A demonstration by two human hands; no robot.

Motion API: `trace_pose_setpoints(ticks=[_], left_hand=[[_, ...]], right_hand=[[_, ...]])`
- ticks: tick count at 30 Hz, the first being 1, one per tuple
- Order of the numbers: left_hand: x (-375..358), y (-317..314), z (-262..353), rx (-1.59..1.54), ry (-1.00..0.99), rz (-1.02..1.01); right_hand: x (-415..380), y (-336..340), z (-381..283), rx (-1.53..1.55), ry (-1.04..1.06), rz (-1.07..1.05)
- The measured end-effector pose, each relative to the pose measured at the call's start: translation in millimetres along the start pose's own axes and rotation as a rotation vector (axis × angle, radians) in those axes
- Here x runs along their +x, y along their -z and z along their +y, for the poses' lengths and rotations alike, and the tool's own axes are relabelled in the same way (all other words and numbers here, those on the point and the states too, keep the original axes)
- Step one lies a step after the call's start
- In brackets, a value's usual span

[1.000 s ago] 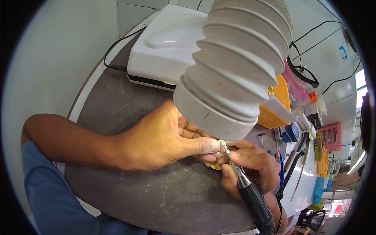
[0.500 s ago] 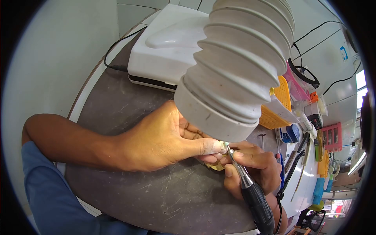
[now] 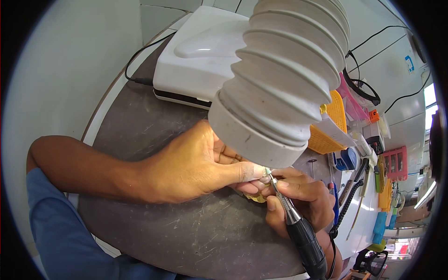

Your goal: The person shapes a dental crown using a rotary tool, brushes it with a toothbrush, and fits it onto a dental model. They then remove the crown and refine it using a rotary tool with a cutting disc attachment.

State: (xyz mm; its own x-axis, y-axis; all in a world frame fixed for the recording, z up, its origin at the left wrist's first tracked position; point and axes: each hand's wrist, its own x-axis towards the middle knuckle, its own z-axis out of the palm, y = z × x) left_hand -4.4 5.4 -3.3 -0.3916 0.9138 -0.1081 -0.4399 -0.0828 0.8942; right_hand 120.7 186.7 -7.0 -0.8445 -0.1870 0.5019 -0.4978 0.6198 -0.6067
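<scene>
My left hand [image 3: 200,170] reaches in from the left and is closed round a small yellowish dental model [image 3: 255,199], its thumb along the top. Most of the model is hidden by the fingers; a pale yellow lower edge shows beneath them. My right hand [image 3: 303,196] grips a rotary handpiece [image 3: 305,242] like a pen, with a silver front and a black body. Its small pale green tip [image 3: 268,171] is right at the work beside my left thumb. Fingers of both hands meet there, just below the mouth of a white ribbed suction hose [image 3: 289,74].
Behind the hose stands a white machine [image 3: 196,60] with a black cord. To the right are an orange basket [image 3: 329,126], a blue round item [image 3: 346,159], a coiled black cord [image 3: 345,210] and a pink rack [image 3: 395,163]. The scratched grey bench [image 3: 200,238] lies under my hands.
The handpiece tip has shifted very slightly left and up against the work, and the model has turned a little in my left fingers. Both grips stay the same.
</scene>
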Motion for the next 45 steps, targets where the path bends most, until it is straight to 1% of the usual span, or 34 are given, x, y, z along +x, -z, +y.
trace_pose_setpoints(ticks=[2, 6, 8, 14, 21, 27, 29, 32, 33, 34, 35, 36, 38, 40, 45], left_hand=[[-0.2, 0.2, 0.7, 0.017, -0.010, 0.006], [-1.2, 0.5, 1.4, 0.009, -0.014, -0.026], [-1.2, 0.2, 1.2, 0.010, -0.015, -0.022], [0.3, 0.3, 0.5, 0.011, 0.004, -0.020], [-0.6, 0.4, -0.6, -0.011, -0.021, -0.017], [-0.8, 1.3, 0.1, 0.004, -0.024, -0.035], [-1.0, 0.6, 0.1, 0.007, -0.025, -0.033], [0.4, 1.3, -5.0, -0.001, -0.051, -0.017], [1.6, 2.2, -7.1, 0.009, -0.079, -0.016], [2.0, 2.0, -6.7, 0.019, -0.107, -0.015], [1.3, 1.6, -6.1, 0.020, -0.109, -0.013], [0.3, 0.8, -5.5, 0.053, -0.098, 0.008], [-0.2, 0.3, -4.3, 0.084, -0.088, 0.029], [0.6, 1.0, -3.0, 0.138, -0.105, 0.033], [-1.9, 2.7, -2.8, 0.116, -0.086, 0.013]], right_hand=[[-0.4, -5.0, 4.6, 0.020, 0.027, 0.145], [-0.1, -3.7, 3.6, 0.022, 0.038, 0.132], [-0.1, -0.1, -1.4, 0.010, 0.008, 0.022], [0.1, 0.2, -2.2, 0.000, 0.008, 0.023], [-0.2, -0.4, -0.3, 0.018, 0.022, 0.032], [-1.3, 0.0, -0.9, 0.022, -0.020, 0.004], [-0.9, -4.3, 3.0, 0.004, 0.023, 0.140], [-3.5, -2.5, 2.5, 0.066, 0.009, 0.172], [-3.7, -1.6, 2.5, 0.066, 0.011, 0.172], [-3.7, -0.9, 2.6, 0.042, 0.057, 0.171], [-3.2, -0.6, 2.8, 0.018, 0.104, 0.169], [-1.3, 0.1, 1.6, 0.019, 0.106, 0.169], [3.7, 3.2, -3.9, -0.026, 0.165, 0.065], [4.8, 2.0, -6.7, -0.044, 0.154, 0.047], [1.7, -1.7, -1.5, -0.010, 0.148, 0.074]])
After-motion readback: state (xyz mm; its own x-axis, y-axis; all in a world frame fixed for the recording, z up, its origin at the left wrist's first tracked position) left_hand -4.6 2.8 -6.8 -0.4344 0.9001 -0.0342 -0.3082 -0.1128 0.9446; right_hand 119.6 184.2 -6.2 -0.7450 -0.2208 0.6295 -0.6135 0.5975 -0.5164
